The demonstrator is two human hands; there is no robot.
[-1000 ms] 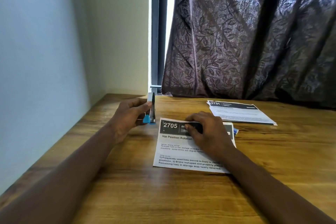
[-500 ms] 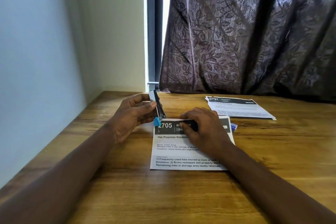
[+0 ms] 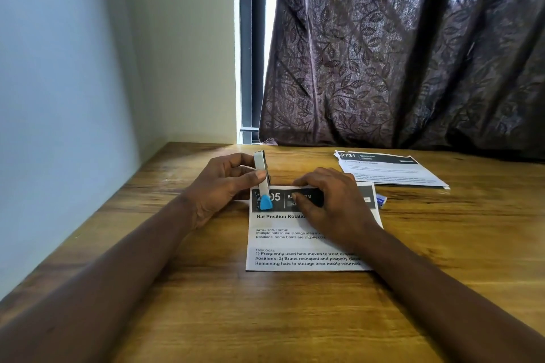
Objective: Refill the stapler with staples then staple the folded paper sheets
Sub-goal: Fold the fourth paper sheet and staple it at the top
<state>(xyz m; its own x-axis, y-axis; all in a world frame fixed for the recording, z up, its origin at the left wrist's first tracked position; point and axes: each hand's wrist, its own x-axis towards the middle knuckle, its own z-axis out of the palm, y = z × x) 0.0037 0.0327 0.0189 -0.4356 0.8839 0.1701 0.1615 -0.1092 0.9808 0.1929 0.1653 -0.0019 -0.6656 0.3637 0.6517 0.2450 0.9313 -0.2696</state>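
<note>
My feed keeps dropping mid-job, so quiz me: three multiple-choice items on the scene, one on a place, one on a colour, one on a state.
1. Where is the stapler?
A. over the near sheet's top left corner
B. on the far paper stack
C. lying at the table's near edge

2. What colour is the stapler's lower tip?
A. red
B. blue
C. green

3. What is the right hand doing?
A. lifted clear of the table
B. gripping the stapler
C. pressing flat on the near sheet

Answers: 1 A, the left hand holds it there, standing nearly upright. 2 B, the tip over the sheet's dark header is bright blue. 3 C, its palm and fingers lie on the sheet.
</note>
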